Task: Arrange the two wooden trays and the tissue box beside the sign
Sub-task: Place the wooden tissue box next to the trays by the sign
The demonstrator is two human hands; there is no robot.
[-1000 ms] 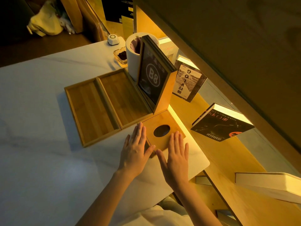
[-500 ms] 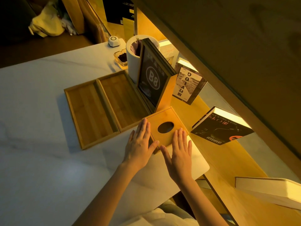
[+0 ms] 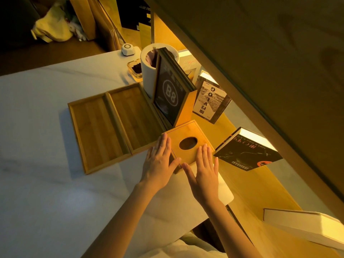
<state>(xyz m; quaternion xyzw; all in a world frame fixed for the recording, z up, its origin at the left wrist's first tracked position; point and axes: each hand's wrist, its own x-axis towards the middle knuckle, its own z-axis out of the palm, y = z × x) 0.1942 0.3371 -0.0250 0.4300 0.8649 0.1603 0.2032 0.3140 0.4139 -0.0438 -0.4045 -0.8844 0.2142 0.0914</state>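
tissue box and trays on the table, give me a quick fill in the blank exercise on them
1. The hole in the top of the tissue box is ____ in shape.
2. The sign reads ____.
3. The ____ wooden trays lie side by side on the table.
4. The left hand and right hand lie ____ against the box.

Missing words: oval; B8; two; flat

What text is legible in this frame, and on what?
"B8": in a white circle on the upright dark wood-framed sign.
"GOLA": large letters running down the grey photo-cover book; its smaller characters are unreadable.
Black book with red emblem: title too blurred.
Black-and-yellow box: print too small.
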